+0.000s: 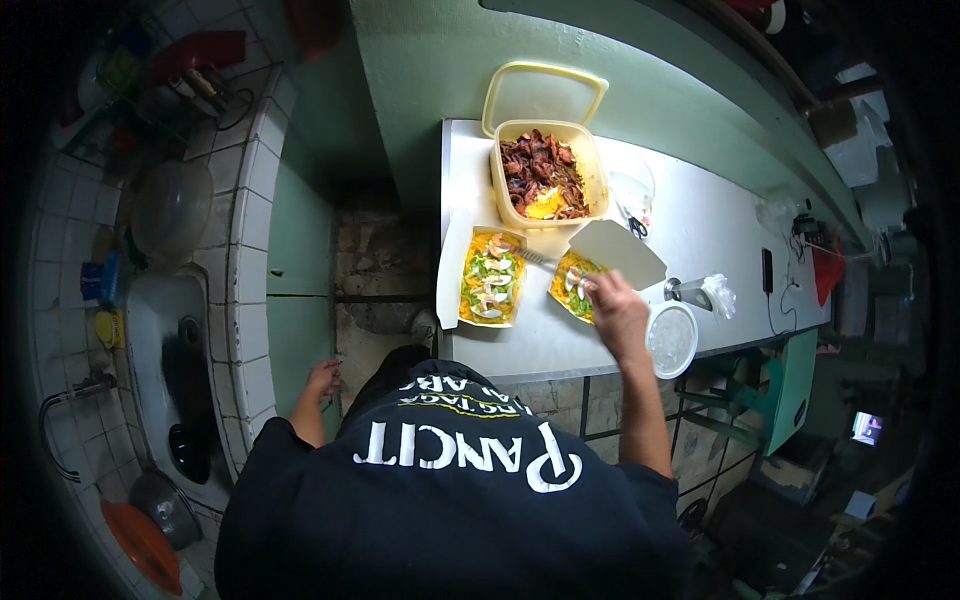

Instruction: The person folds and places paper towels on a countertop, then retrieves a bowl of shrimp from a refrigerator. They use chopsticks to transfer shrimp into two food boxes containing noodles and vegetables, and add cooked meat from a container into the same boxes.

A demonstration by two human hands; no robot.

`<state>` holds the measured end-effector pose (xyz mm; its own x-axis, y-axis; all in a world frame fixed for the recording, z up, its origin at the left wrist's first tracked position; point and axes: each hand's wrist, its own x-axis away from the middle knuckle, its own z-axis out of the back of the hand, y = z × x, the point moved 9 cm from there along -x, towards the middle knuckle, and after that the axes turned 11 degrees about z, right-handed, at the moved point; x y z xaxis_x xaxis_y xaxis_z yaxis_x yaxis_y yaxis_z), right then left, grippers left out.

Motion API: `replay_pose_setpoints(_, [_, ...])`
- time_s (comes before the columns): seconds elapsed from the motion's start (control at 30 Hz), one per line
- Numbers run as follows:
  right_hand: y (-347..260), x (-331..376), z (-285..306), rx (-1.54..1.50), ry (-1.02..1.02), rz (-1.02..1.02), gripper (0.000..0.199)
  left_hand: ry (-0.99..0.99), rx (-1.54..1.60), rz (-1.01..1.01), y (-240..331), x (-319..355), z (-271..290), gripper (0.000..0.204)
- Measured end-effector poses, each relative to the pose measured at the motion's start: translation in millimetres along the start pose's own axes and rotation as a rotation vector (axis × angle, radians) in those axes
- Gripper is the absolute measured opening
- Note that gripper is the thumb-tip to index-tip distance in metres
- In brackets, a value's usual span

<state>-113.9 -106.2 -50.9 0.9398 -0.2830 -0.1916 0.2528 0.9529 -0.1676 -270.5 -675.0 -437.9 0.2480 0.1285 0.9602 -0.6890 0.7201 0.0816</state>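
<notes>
- right hand (618, 312) holds a spoon (545, 262), tip over the left noodle box (492, 278)
- left hand (322, 380) hangs by the hip w/ nothing in it, fingers loose

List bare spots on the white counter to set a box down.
Free: the counter stretch between the scissors and the dark phone; also the front strip below the left food box. Crowded: around the right hand, second box and big tub.
</notes>
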Motion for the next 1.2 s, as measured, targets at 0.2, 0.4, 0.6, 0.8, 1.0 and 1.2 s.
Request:
replay_pose_setpoints(0.2, [-35,27,-44,0.091,0.047,0.156,0.018,-0.009,-0.042,-0.048,10,6,-4,0.042])
replay_pose_setpoints(0.4, [-23,30,-46,-0.005,0.000,0.062,0.018,0.002,-0.044,-0.056,14,14,-6,0.041])
replay_pose_setpoints(0.6, [53,-8,18,0.012,0.106,-0.208,0.017,-0.032,0.018,-0.021,-11,0,-5,0.041])
replay_pose_setpoints(0.8, [98,-112,-24,0.367,-0.278,-0.160,0.019,-0.016,-0.017,0.026,-7,-1,0,0.043])
replay_pose_setpoints(1.0, [106,-150,-70,0.312,-0.532,-0.236,0.020,-0.041,0.058,-0.008,2,-2,2,0.044])
replay_pose_setpoints(1.2, [118,-150,-29,0.306,-0.342,-0.228,0.023,-0.040,0.064,0.038,-11,-6,8,0.043])
